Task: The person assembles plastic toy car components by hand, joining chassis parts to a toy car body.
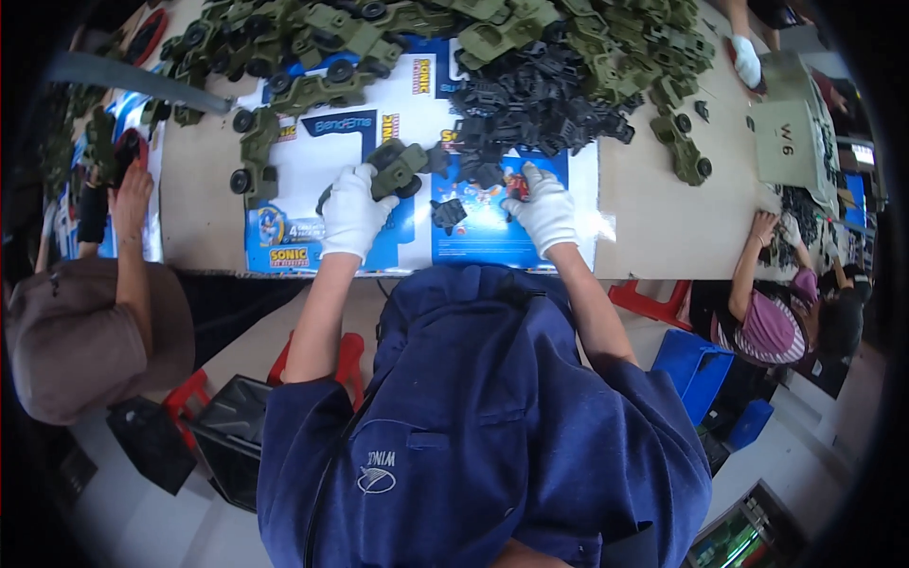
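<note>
My left hand (354,216), in a white glove, is closed on an olive-green toy vehicle body (398,168) with dark wheels, above a printed sheet. A small black plastic part (448,216) lies loose on the sheet between my hands. My right hand (547,210), also gloved, has its fingers curled in at the right of the sheet. Something red and black (517,186) shows by its fingertips, too unclear to name. Just beyond is a heap of black plastic parts (535,104).
Olive-green toy vehicle bodies (606,47) are piled along the far side. One vehicle (254,159) stands left of the sheet (417,80), another (680,147) to the right. A grey-green bin (793,137) is at the right. Other people work at both sides; a grey bar (137,83) crosses the upper left.
</note>
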`<state>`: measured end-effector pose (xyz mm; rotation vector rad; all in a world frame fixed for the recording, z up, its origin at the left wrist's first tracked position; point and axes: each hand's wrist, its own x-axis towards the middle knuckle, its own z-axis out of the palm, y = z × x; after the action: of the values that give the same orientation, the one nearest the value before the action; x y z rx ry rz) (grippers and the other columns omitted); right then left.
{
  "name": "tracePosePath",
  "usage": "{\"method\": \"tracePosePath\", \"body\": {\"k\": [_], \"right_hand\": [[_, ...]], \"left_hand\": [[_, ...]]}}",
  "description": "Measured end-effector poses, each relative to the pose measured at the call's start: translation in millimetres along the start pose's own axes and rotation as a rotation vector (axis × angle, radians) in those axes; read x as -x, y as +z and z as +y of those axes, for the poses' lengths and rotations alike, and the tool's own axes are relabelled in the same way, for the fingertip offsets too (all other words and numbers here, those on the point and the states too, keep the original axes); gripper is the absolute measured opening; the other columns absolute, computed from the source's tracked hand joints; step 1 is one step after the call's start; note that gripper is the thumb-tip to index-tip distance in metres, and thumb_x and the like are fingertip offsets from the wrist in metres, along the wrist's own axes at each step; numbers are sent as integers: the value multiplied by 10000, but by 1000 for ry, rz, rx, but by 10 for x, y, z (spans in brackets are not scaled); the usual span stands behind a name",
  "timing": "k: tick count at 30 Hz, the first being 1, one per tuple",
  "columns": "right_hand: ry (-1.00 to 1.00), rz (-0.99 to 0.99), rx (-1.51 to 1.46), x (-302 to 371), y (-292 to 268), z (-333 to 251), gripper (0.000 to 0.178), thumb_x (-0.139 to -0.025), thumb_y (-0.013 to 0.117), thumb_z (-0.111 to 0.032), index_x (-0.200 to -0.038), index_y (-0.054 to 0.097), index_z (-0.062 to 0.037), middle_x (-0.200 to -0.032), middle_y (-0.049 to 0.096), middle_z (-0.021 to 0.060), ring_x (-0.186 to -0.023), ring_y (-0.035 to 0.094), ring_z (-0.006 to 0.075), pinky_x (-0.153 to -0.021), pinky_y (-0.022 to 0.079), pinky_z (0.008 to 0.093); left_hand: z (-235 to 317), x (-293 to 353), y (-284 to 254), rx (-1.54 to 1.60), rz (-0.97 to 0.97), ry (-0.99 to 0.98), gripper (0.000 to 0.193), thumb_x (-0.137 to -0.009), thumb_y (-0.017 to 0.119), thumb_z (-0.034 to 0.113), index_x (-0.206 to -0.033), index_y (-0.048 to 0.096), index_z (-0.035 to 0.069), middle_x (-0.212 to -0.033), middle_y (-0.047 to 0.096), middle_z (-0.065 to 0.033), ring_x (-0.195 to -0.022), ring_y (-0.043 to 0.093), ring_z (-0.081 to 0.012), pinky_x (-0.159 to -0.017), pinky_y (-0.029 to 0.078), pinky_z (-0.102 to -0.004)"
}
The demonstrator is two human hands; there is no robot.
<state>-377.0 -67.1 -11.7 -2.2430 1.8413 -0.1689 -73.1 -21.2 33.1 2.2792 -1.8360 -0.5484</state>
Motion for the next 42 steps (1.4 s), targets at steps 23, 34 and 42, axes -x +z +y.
{"method": "tracePosePath", "body": {"k": [23,34,42], "right_hand": [[338,-422,-357,-71,-504,-81,667,-750,811,-371,-1255,605,14,-1139,657,256,-997,663,369,-861,528,389],[-152,-157,90,19,-73,-113,635,-702,718,-142,-1319,580,-79,-1320,564,236,-1147,591,375,-995,469,401],[12,-161,34,191,-192,17,742,-766,751,-368,-1367,505,-9,-1228,613,220,-1038,634,338,-913,496,399]], "left_hand": [[-1244,39,183,581,-235,-465,620,-878,688,438,-1267,606,-39,-1117,691,-184,-878,664,-183,-820,513,-276],[-717,4,339,447,-49,-445,981,-738,705,663,-1353,454,-58,-1130,661,-268,-1089,630,-412,-961,475,-421],[-310,172,-309,-36,-189,-276,599,-777,747,399,-1259,589,80,-1068,677,-168,-1068,644,-312,-971,470,-442]]}}
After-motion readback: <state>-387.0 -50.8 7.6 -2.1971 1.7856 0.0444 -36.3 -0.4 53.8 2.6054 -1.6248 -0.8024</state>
